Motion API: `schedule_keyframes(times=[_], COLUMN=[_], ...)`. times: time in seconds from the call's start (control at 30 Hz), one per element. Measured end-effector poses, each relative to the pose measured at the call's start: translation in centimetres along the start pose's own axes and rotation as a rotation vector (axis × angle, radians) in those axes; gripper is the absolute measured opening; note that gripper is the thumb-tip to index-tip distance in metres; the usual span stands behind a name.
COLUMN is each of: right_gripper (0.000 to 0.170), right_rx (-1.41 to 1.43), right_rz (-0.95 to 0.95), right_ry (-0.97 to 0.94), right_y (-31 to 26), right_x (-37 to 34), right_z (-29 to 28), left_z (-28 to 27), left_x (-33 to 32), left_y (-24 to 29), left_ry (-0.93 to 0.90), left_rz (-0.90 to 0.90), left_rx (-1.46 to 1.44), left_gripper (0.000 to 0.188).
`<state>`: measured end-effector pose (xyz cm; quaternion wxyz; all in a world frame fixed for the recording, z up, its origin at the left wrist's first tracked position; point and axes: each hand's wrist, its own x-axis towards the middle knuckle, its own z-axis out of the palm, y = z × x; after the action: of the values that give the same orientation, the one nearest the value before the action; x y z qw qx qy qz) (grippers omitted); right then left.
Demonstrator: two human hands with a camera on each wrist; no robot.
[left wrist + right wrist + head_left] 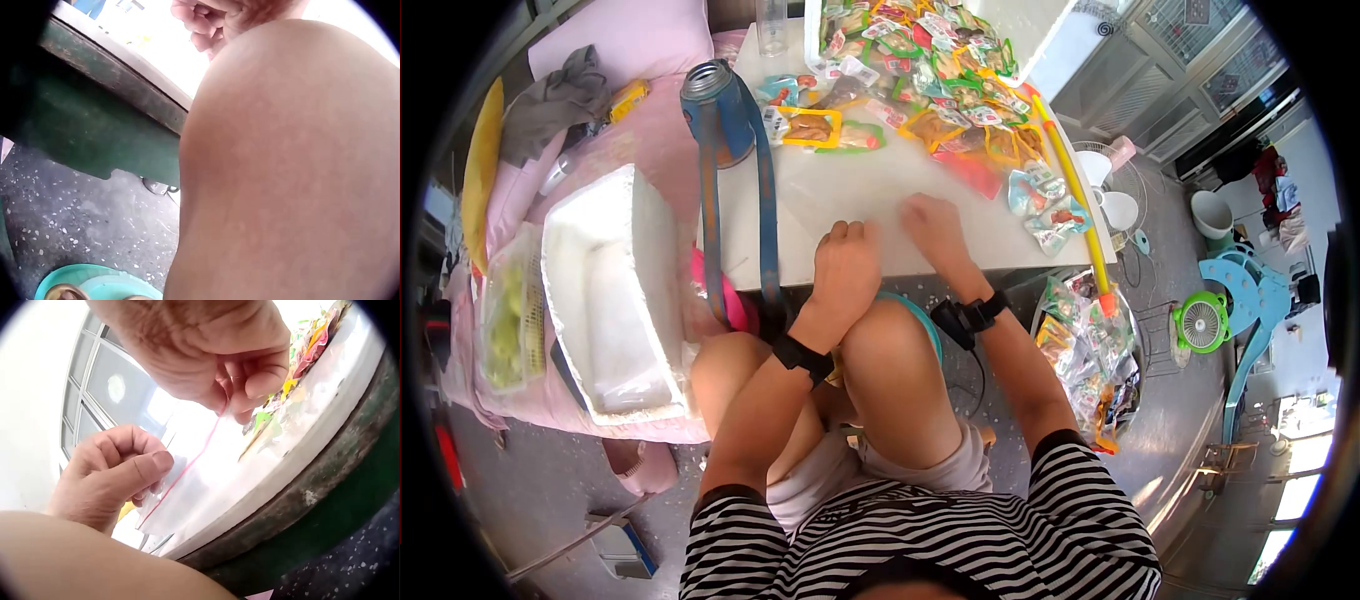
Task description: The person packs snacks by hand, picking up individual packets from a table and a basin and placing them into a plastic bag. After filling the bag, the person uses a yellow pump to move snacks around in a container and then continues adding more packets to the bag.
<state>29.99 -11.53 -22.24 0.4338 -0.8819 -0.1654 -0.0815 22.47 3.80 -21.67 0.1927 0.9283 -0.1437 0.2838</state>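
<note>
A clear plastic bag with a pink-red seal line point(181, 475) stretches between the two hands in the right wrist view. The left hand point(115, 472) pinches one end of it between thumb and curled fingers; the right hand point(212, 356) pinches the other end higher up. In the head view the left hand point(847, 262) and right hand point(935, 232) are over the table's front edge, a short gap apart, and the bag is hard to make out. Curled fingers of a hand point(212, 22) show above the knee in the left wrist view.
Small colourful food packets point(940, 90) cover the back of the table point(830, 190), spilling from a white foam box point(1040, 45). A blue flask point(725, 115) stands at left, a yellow stick point(1075, 190) at right. An empty foam box point(615, 300) and a packet-filled basket point(1090, 350) flank the person.
</note>
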Motion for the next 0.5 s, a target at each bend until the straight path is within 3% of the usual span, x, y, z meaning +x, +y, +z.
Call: schedule_keyframes(times=[0.13, 0.23, 0.33, 0.43, 0.5], right_gripper=[0.017, 0.017, 0.020, 0.029, 0.034], right_rx=[-0.055, 0.163, 0.346, 0.145, -0.218], right_rz=[0.035, 0.140, 0.243, 0.103, -0.055], right_ry=[-0.368, -0.741, -0.522, -0.339, -0.350], right_y=[0.5, -1.4, -2.9, -4.5, -4.5], right_x=[2.0, 3.9, 6.0, 9.3, 12.0], right_z=[-0.7, -3.9, -5.4, -3.8, -1.3], left_z=[0.3, -0.5, -0.4, 0.1, 0.3], left_x=[-0.6, -0.4, -0.3, -0.4, -0.5], left_y=[-0.6, -0.9, -0.9, -0.1, 0.2], left_ry=[-0.053, -0.098, -0.100, -0.200, -0.231], left_rz=[-0.069, -0.106, -0.119, -0.111, -0.113], left_rx=[0.096, 0.124, 0.125, 0.079, 0.082], left_gripper=[0.013, 0.013, 0.011, 0.012, 0.013])
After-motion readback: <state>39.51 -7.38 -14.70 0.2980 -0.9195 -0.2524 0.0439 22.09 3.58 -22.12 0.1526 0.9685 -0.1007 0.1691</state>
